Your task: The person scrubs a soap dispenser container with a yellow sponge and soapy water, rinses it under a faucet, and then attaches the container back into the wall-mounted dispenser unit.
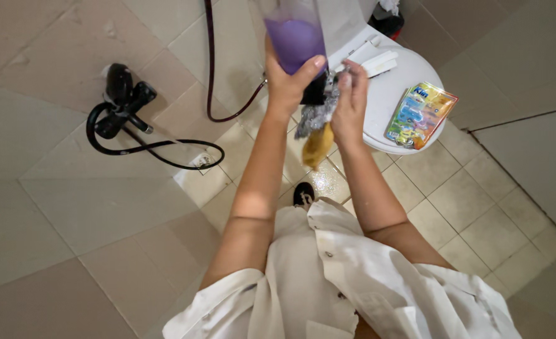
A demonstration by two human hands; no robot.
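My left hand [288,81] grips a clear bottle of purple liquid [295,37], turned upside down so its dark neck points down between my hands. My right hand [351,100] holds a scouring pad [315,125], grey mesh above and yellow sponge below, right under the bottle's mouth. Both hands are raised over the tiled floor, just left of a white toilet lid [394,94].
A colourful flat packet [419,115] lies on the toilet lid, with white objects [373,61] behind it. A black hair dryer [122,100] with its looped cable lies on the floor at left. A dark red hose [210,75] runs along the tiles. A black cap [303,193] sits on the floor below.
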